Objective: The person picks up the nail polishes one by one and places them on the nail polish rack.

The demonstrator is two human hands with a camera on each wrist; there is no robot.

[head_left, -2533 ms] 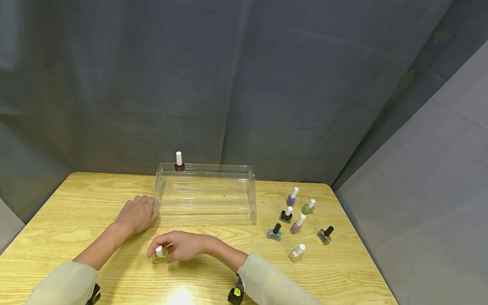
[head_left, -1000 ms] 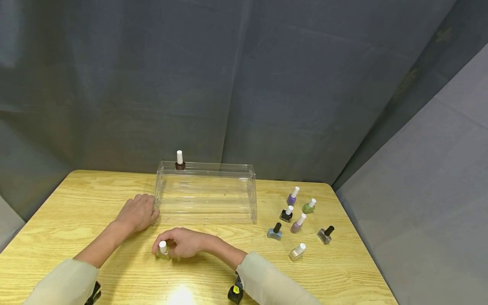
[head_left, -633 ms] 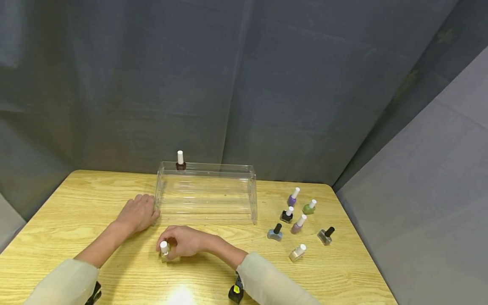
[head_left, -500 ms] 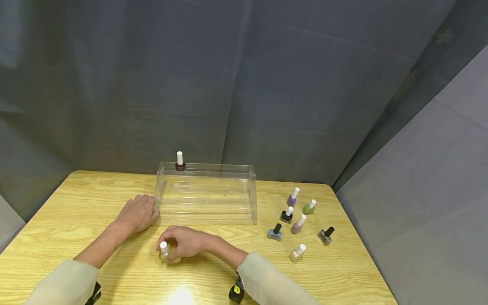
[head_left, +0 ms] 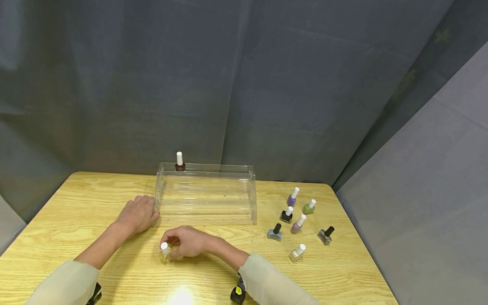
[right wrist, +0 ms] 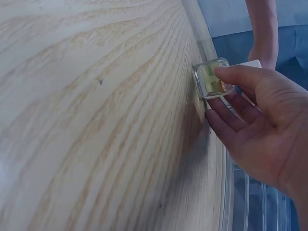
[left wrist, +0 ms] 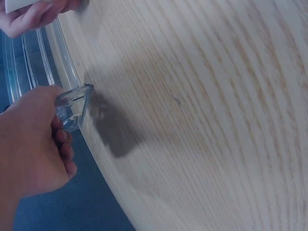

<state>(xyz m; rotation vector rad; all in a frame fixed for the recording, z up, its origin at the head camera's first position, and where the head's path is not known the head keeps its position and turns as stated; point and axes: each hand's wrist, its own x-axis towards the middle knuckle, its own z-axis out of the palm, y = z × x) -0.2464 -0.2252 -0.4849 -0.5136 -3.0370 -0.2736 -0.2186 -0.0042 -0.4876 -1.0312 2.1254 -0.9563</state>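
My right hand point(head_left: 187, 244) pinches the yellow-green bottle point(right wrist: 208, 79) between thumb and fingers, white cap up in the head view, just in front of the clear rack point(head_left: 206, 174) near its left end. Since the earliest frame I've carried it slightly right and away from me, and turned it: half a second ago it showed me a narrow side, and now it looks wider and leans a little. I can't tell whether its base touches the counter point(head_left: 343, 271). My left hand point(head_left: 137, 214) has stayed put, fingers curled round the rack's left end. The dark red bottle point(head_left: 180, 167) stands unmoved on the top tier; the loose bottles, such as the blue bottle point(head_left: 274, 234), lie unchanged to the right.
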